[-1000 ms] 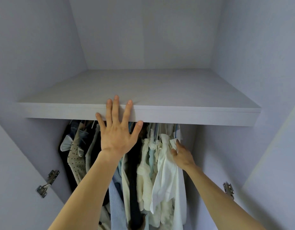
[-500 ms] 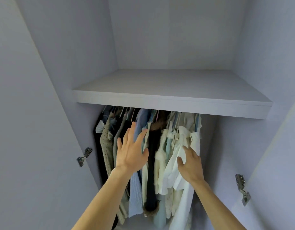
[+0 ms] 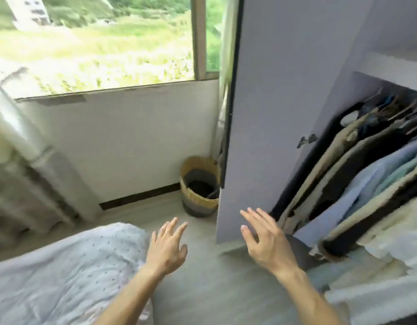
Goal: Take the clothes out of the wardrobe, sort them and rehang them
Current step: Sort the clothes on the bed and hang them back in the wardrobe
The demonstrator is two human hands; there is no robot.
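Both hands' fingers spread, empty, near wardrobe door.

Basket stands left of wardrobe door; clothes hang right.

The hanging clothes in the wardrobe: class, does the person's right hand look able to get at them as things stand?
Probably yes. The right hand is open and empty, the wardrobe door stands open, and nothing shows between the hand and the hanging clothes to its right.
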